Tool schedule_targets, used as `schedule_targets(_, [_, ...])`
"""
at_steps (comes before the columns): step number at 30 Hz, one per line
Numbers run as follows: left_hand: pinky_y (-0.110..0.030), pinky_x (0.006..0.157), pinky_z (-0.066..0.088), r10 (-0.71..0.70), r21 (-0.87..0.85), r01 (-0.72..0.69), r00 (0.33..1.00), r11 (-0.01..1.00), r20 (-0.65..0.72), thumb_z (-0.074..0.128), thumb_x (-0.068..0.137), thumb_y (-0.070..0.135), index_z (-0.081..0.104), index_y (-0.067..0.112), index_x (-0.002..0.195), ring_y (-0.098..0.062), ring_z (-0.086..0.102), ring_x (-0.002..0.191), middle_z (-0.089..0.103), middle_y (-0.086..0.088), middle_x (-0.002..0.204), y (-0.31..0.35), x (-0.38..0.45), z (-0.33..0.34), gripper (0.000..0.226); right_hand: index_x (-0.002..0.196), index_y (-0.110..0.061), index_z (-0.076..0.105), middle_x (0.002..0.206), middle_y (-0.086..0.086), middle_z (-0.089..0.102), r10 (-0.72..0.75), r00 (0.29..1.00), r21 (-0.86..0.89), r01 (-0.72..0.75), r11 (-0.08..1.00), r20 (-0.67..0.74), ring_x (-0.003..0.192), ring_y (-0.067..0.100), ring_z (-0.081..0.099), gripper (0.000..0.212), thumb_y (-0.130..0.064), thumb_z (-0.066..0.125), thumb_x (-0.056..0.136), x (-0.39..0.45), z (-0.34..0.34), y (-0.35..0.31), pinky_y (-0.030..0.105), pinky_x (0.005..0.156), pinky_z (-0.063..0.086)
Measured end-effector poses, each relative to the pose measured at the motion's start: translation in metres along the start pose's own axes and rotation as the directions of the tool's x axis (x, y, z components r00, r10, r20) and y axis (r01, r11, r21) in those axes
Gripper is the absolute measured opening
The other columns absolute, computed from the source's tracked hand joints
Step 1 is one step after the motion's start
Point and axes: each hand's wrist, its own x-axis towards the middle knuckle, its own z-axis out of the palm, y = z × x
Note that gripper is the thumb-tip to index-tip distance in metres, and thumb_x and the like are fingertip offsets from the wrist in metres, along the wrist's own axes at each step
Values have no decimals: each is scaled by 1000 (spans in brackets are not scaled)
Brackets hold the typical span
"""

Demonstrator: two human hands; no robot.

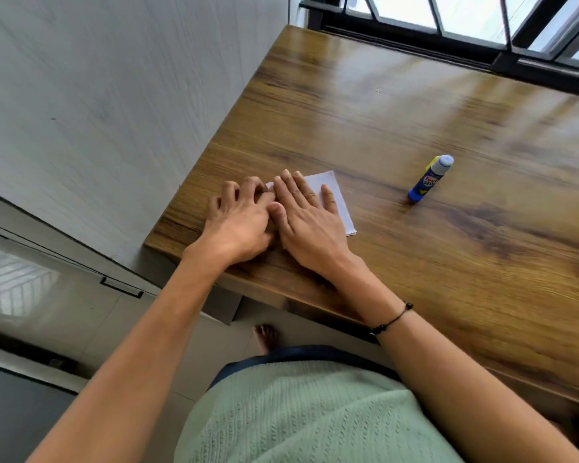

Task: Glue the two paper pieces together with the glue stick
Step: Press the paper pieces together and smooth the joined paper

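Note:
White paper (340,203) lies flat near the left corner of the wooden table (398,128), mostly hidden under my hands; I cannot tell the two pieces apart. My right hand (306,217) lies flat on it with straight fingers, pressing down. My left hand (239,217) rests beside it at the paper's left edge, fingers bent, fingertips on the table and paper. A blue and yellow glue stick (428,180) with a pale cap stands tilted on the table to the right, apart from both hands.
The table's left edge and near edge run close to my hands. A grey wall is on the left, and a dark-framed window runs along the table's far side. My foot shows on the floor below the table.

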Motion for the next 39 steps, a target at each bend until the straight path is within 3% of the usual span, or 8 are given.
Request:
schedule_targets(6, [-49,109,21,-37,16,37,998,999,46,53,84,50,19,28,142,-32,15,133,12,-1,147,1,2,-1,70,145,-18,-6,157,-1,-10,137,991,-170,-136,976,-5,142,12,-14,71,-59,14,90,-6,-3,23,46,115,-11])
schedule_targets(13, [-49,108,25,-66,34,64,996,997,60,57,83,48,25,24,140,-32,17,134,17,-4,147,5,3,-5,69,144,-19,-10,156,-2,-12,284,959,-189,-283,940,-23,142,13,-16,75,-63,12,88,-21,-17,48,50,114,-11])
schedule_targets(18, [-44,100,35,-70,-89,54,981,995,-182,51,89,33,46,12,127,-32,38,124,44,-13,135,22,21,-9,44,144,-17,-9,157,0,-12,276,961,-184,-277,943,-33,142,14,-16,75,-62,12,89,-21,-16,47,49,115,-10])
schedule_targets(24, [-42,98,35,15,19,-10,966,1000,-256,47,91,28,48,6,121,-33,42,122,50,-17,129,53,49,-9,37,145,-16,-7,157,2,-9,261,963,-170,-268,948,-66,143,15,-14,74,-61,11,90,-26,-14,47,48,116,-8])
schedule_targets(29, [-40,100,33,-75,-35,71,990,997,-124,51,89,40,53,7,117,-33,43,124,56,-16,128,56,65,-17,44,145,-15,-4,157,3,-5,249,964,-152,-261,953,-97,144,16,-11,74,-60,14,90,-31,-11,48,46,117,-7])
schedule_targets(32, [-33,83,42,-58,-257,60,998,964,17,58,84,37,63,6,96,-29,57,101,64,-13,106,49,67,-26,34,146,-13,2,158,5,2,227,965,-128,-244,961,-131,144,17,-6,73,-59,20,91,-33,-13,48,45,117,-4])
schedule_targets(36, [-28,62,42,71,-589,24,988,808,137,62,84,17,56,14,81,-20,55,76,57,-3,79,40,56,-40,7,139,-12,31,150,9,32,223,947,118,-200,973,-230,142,21,19,58,-45,39,92,-34,-20,49,44,118,9])
schedule_targets(39, [-24,58,45,179,-633,-27,968,774,178,60,85,11,55,16,79,-16,55,70,55,-1,77,39,49,-47,9,106,-13,58,103,9,61,296,904,467,-127,875,-310,104,28,55,22,-27,51,90,-28,-34,50,48,90,45])
